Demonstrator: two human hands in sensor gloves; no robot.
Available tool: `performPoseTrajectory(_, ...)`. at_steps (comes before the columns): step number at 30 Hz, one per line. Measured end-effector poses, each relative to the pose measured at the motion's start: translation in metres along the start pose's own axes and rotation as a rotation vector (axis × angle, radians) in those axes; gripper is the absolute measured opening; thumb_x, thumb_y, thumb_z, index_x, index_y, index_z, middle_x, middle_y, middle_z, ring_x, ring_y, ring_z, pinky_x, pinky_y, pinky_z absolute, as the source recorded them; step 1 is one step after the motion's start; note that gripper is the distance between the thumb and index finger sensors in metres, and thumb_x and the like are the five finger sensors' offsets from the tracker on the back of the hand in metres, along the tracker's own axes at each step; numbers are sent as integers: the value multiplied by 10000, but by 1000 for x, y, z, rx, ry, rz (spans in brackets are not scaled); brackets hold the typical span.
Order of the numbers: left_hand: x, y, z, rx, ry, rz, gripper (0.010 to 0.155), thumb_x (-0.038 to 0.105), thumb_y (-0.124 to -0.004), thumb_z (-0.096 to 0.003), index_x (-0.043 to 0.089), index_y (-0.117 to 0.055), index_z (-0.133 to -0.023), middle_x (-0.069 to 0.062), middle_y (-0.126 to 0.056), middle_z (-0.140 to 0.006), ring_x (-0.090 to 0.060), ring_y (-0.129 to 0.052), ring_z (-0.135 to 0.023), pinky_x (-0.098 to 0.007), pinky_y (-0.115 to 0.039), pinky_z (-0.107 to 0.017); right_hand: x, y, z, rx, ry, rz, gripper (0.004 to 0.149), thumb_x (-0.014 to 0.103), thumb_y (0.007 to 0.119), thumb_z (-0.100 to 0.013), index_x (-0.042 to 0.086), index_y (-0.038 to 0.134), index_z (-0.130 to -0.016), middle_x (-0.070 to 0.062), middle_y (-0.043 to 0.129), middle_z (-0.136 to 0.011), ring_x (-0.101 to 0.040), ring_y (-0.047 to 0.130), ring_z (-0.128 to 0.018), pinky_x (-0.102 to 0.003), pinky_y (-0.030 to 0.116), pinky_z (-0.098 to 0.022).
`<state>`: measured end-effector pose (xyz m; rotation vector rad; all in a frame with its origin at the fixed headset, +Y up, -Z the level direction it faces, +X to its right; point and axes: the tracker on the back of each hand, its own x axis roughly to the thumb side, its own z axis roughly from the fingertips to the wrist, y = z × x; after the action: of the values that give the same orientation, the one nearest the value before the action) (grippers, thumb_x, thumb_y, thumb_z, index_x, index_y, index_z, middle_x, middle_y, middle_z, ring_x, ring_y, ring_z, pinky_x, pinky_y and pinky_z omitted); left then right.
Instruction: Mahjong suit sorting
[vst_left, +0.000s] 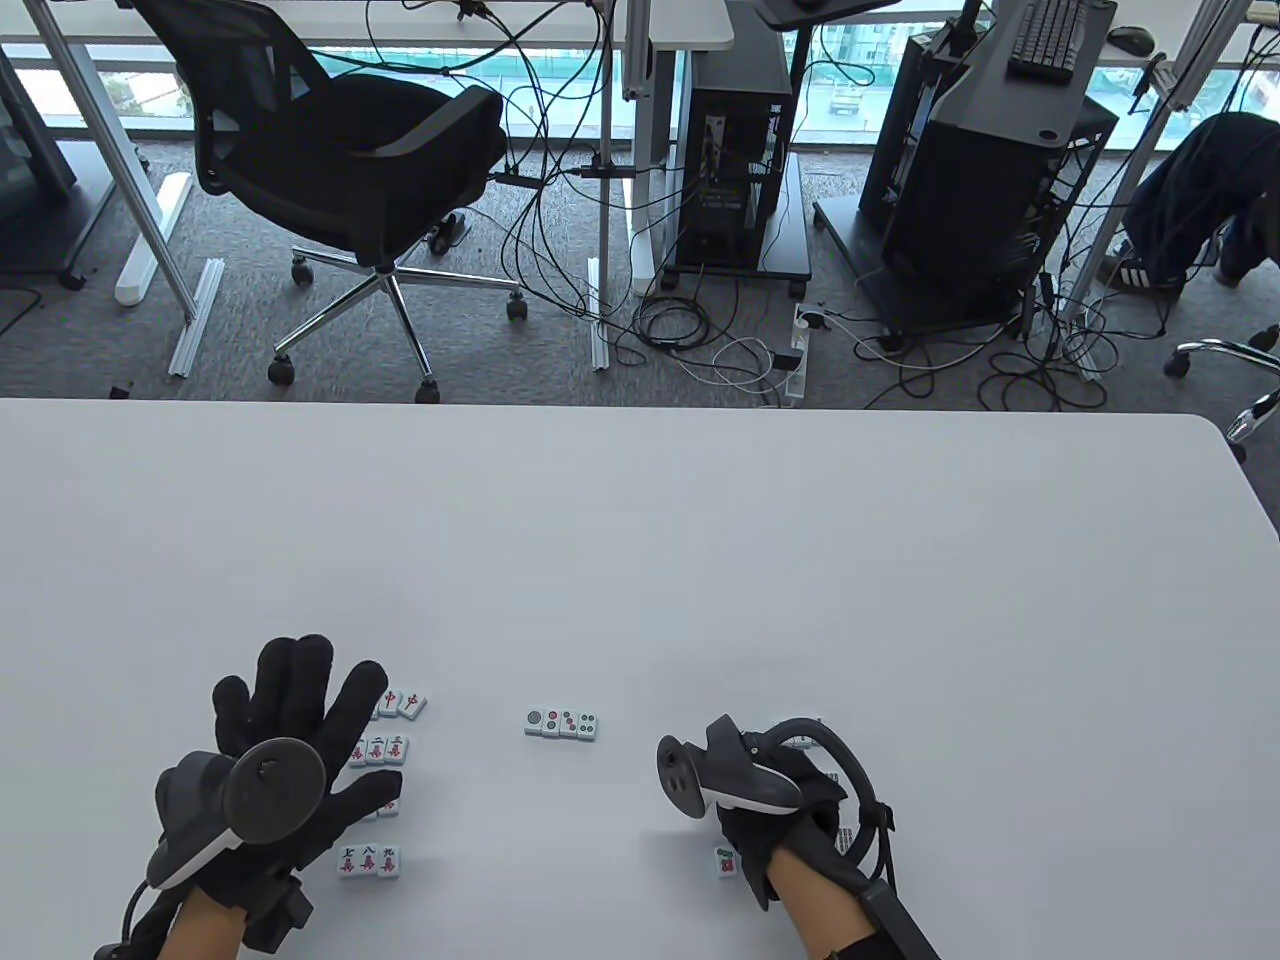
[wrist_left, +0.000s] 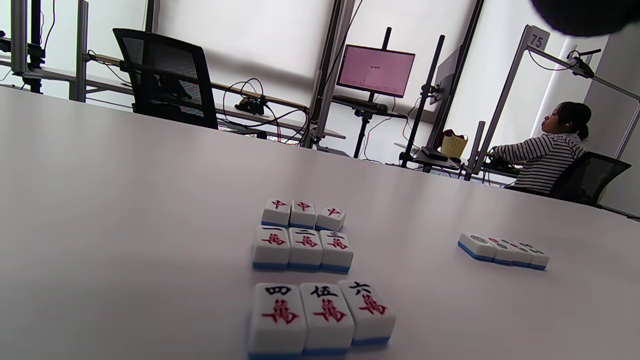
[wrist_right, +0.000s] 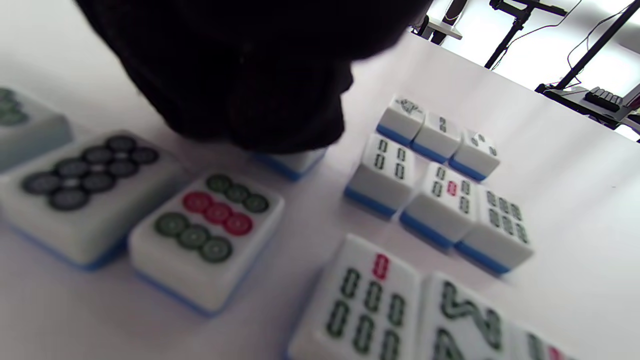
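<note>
Left hand (vst_left: 290, 740): lower left of table view, fingers spread flat above the character tiles (wrist_left: 302, 247).
Right hand (vst_left: 775, 800): lower right, fingers down on a blue-backed tile (wrist_right: 292, 161); pinching or merely touching, cannot tell.
Circle row (vst_left: 561, 724): lower centre, four tiles.
Bamboo tiles (wrist_right: 440, 200): right of wrist view.
Advice: probably slide the tile squarely against matching circles, edges flush, neighbours undisturbed.
</note>
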<state>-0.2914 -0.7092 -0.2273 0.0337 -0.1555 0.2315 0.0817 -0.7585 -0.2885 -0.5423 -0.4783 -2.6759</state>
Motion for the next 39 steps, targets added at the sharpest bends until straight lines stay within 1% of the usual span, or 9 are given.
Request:
performPoseTrajectory(2,0,0,0,1,-2,1,893,746,-656,-354,438,-251,-1089,81,76,-1127,-241,102,-1103,-661,-19,-741,3,-7,-6,-20,-9,-55,596,373,858,-432,21,743,-899,-29,961,-424,-96,861,-89,-226,772,-30)
performPoseTrajectory(6,0,0,0,1,-2,4,893,746,-656,-355,438,-251,-1089,83,76,-1127,-241,101,-1103,-661,-19,-741,18,-28,-18,-196,-45,-163,589,369,854,-431,22,744,-893,-36,961,-433,-105,864,-94,-233,773,-35)
performPoseTrajectory(9,0,0,0,0,-3,7,893,746,-656,-355,438,-253,-1089,80,75,-1127,-242,101,-1102,-661,-19,-742,35,-40,-32,-270,-70,-179,587,368,854,-427,29,743,-893,-36,961,-437,-106,866,-97,-234,775,-38)
performPoseTrajectory(16,-1,3,0,14,-2,24,892,746,-655,-356,438,-253,-1089,82,76,-1127,-241,102,-1103,-660,-19,-742,64,-50,-60,-215,-85,-121,577,365,853,-430,37,747,-892,-38,959,-454,-110,871,-108,-237,779,-47)
performPoseTrajectory(21,-1,3,0,13,-3,31,891,745,-656,-356,438,-255,-1090,84,73,-1128,-240,101,-1103,-661,-19,-742,69,-48,-67,-195,-78,-120,560,364,840,-441,54,751,-898,-46,956,-467,-115,874,-117,-241,782,-54)
performPoseTrajectory(25,-1,3,0,9,-2,30,889,745,-656,-357,438,-255,-1090,83,74,-1128,-241,100,-1103,-660,-20,-742,67,-46,-66,-209,-90,-124,587,380,821,-450,80,711,-941,-54,954,-492,-123,881,-132,-244,788,-67)
performPoseTrajectory(30,-1,3,0,8,-3,30,890,745,-656,-356,436,-257,-1090,82,72,-1128,-242,96,-1104,-661,-21,-742,53,-48,-49,-261,-100,-144,628,402,811,-448,94,667,-976,-55,955,-520,-130,892,-159,-247,798,-85)
performPoseTrajectory(34,-1,3,1,6,-4,30,890,745,-656,-357,436,-256,-1090,82,72,-1128,-242,96,-1104,-661,-22,-742,24,-44,-29,-246,-48,-162,631,403,811,-450,93,666,-980,-58,957,-522,-133,894,-160,-249,798,-88)
performPoseTrajectory(39,0,3,1,5,-8,25,890,745,-655,-356,437,-256,-1090,81,72,-1128,-242,97,-1104,-660,-22,-742,-16,-30,-5,-180,49,-177,621,398,817,-450,92,681,-973,-56,961,-507,-130,890,-148,-245,794,-77)
